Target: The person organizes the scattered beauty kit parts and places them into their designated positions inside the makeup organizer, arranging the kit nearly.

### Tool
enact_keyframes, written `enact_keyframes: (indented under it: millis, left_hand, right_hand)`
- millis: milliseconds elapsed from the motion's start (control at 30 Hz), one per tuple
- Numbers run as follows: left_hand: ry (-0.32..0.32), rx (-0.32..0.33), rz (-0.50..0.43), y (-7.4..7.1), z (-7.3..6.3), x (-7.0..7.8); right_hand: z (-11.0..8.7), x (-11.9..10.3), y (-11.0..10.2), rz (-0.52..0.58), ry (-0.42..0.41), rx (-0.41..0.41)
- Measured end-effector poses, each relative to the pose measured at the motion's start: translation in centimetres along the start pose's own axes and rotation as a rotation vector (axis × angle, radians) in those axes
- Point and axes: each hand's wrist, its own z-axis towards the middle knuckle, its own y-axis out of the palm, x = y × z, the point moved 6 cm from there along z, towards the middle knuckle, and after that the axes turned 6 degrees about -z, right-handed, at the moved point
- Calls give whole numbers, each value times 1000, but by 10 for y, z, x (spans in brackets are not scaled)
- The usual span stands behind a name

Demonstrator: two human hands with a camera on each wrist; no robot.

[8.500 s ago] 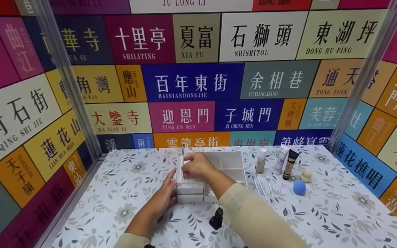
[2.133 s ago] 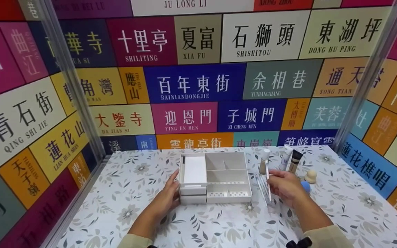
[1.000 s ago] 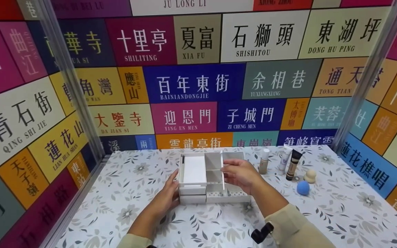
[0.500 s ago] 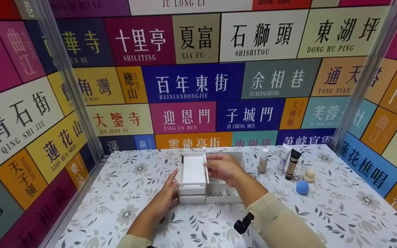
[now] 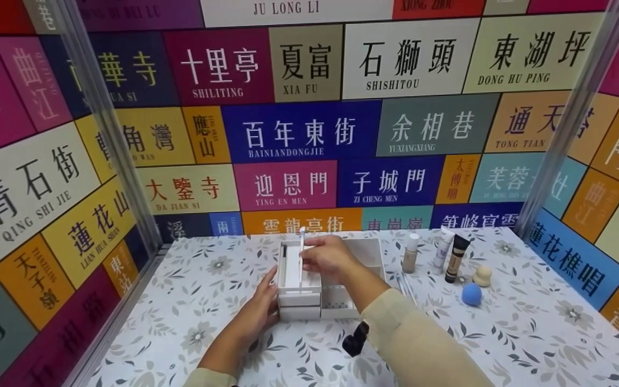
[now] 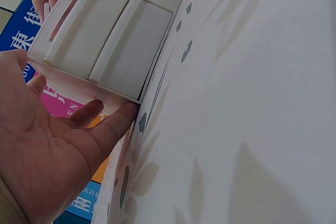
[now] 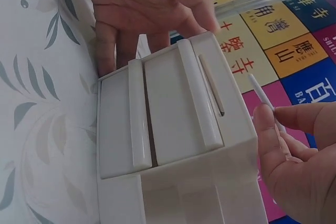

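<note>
A white makeup organizer (image 5: 300,313) with two small drawers at its front left stands on the table. My left hand (image 5: 260,309) rests on its left side, fingers extended along the wall in the left wrist view. Above the organizer's top left tray, my right hand (image 5: 330,259) pinches a slim white stick, which looks like a makeup brush (image 5: 302,248), held upright between thumb and fingers. In the right wrist view, the white brush (image 7: 260,94) stands out past the organizer's edge. Inside that tray lies a thin stick (image 7: 211,85) with a dark tip, visible through the front slot.
More slim white sticks (image 5: 407,287) lie to the organizer's right. Beyond them stand a foundation bottle (image 5: 410,258), a white tube (image 5: 443,251) and a black-and-gold tube (image 5: 454,263). A blue sponge (image 5: 472,294) and a beige sponge (image 5: 482,276) sit nearby. Printed walls enclose the flowered tabletop.
My right hand has picked a white brush up from the right of the organizer and carried it left over the top left tray. My left hand has stayed at the organizer's side.
</note>
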Motion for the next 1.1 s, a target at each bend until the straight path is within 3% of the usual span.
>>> enact_keyframes:
  millis: [233, 467, 867, 1100]
  left_hand:
    - [24, -18, -19, 1, 3, -1]
    - [9, -2, 5, -1, 4, -2]
    - [7, 18, 15, -3, 5, -2]
    - [9, 15, 1, -2, 3, -3]
  right_hand:
    - [3, -1, 5, -237, -50, 91]
    - [4, -2, 8, -399, -73, 98]
    - [5, -5, 9, -448, -82, 91]
    - [2, -2, 7, -314, -79, 88]
